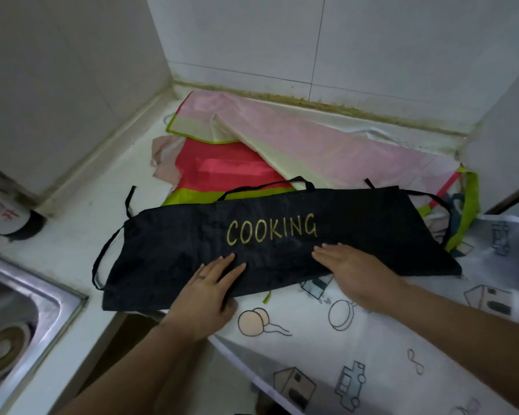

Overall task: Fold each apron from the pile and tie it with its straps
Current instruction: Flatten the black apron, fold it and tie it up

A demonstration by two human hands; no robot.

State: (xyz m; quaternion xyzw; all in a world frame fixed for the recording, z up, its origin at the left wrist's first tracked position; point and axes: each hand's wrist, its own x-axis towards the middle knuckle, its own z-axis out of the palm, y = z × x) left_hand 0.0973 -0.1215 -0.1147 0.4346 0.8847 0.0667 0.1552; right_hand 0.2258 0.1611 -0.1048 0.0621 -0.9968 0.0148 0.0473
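A black apron (174,244) with gold "COOKING" lettering lies folded into a long band across the counter. Its thin black straps (102,259) loop out at the left end and along the far edge. My left hand (210,289) lies flat on the band's near edge, fingers straight. To its right, my right hand (351,271) presses flat on the cloth just below the lettering. Behind the black apron lies the pile: a red apron (222,172) with lime trim and a pink and cream apron (312,145).
A steel sink (21,319) is set into the counter at the lower left. A white cloth with cartoon prints (387,339) covers the right part of the counter. Tiled walls close off the back and left. A dark bottle (6,214) stands at the left edge.
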